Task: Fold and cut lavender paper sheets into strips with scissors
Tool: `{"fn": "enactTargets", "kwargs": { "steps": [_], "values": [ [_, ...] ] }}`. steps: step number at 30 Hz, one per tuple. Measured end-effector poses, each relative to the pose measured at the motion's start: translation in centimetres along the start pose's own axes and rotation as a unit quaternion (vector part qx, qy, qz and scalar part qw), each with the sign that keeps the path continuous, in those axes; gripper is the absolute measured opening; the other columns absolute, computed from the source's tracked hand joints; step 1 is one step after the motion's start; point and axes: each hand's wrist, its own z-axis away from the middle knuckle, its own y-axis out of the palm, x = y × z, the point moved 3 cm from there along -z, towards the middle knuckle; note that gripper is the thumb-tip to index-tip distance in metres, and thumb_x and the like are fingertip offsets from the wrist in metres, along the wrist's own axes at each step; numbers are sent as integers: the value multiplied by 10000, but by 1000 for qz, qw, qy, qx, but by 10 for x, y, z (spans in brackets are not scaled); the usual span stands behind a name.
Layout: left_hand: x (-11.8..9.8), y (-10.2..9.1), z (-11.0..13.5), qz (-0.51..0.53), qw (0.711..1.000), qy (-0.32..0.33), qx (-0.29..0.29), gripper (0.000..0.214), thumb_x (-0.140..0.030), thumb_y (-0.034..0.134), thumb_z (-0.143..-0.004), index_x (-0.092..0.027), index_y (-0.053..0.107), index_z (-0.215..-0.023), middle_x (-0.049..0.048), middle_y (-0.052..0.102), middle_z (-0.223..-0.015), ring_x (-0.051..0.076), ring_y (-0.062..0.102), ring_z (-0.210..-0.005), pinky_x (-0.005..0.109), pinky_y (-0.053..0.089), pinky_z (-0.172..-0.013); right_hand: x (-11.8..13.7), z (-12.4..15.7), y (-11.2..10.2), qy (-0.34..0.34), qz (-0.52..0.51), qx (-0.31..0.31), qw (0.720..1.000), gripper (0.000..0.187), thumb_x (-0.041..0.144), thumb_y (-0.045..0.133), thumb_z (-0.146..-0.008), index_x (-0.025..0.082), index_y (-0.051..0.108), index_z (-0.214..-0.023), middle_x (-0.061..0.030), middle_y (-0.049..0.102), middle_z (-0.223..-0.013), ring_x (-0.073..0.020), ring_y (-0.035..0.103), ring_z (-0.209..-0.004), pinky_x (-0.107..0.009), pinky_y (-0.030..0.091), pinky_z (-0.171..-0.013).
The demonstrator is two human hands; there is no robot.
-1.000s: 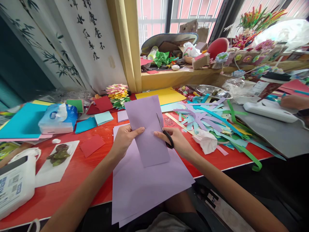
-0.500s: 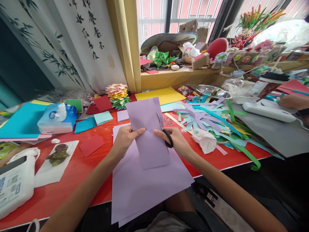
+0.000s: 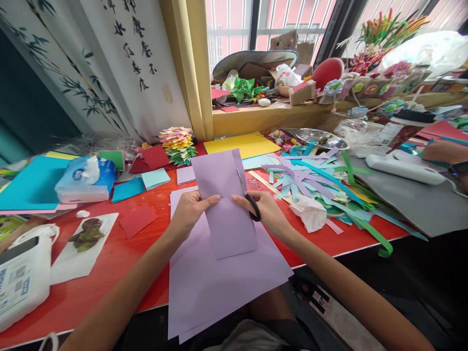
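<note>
My left hand (image 3: 190, 212) pinches the left edge of a lilac paper sheet (image 3: 224, 204) held upright above the red table (image 3: 106, 265). My right hand (image 3: 268, 213) grips black-handled scissors (image 3: 248, 197), whose blades run up along the sheet's right edge, where a narrow strip is separating. Under both hands lie larger lilac sheets (image 3: 219, 287) that overhang the table's front edge.
Cut paper strips (image 3: 318, 180) and a crumpled tissue (image 3: 310, 213) lie to the right. A tissue pack (image 3: 85, 180), coloured card (image 3: 32, 183), a white container (image 3: 22, 282) and a folded-paper pile (image 3: 178, 144) sit left. Another person's hand (image 3: 444, 153) is at far right.
The scissors have moved a little further up the sheet's right edge, and the strip beside the blades has lengthened. Both hands keep their hold.
</note>
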Motion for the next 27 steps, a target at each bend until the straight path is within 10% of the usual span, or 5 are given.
{"fn": "enactTargets", "kwargs": {
  "steps": [27],
  "values": [
    [6,5,1,-20,999,-17,28,258,-373,710,-659,-142,698,-773,43,712,-784,186,650,-705,274,525,-616,-1,-8,-3,-14,-26,-26,999,420,548,591,-708,171,457,-578,26,397,-589,-80,351,-518,-221,257,-446]
  ]
}}
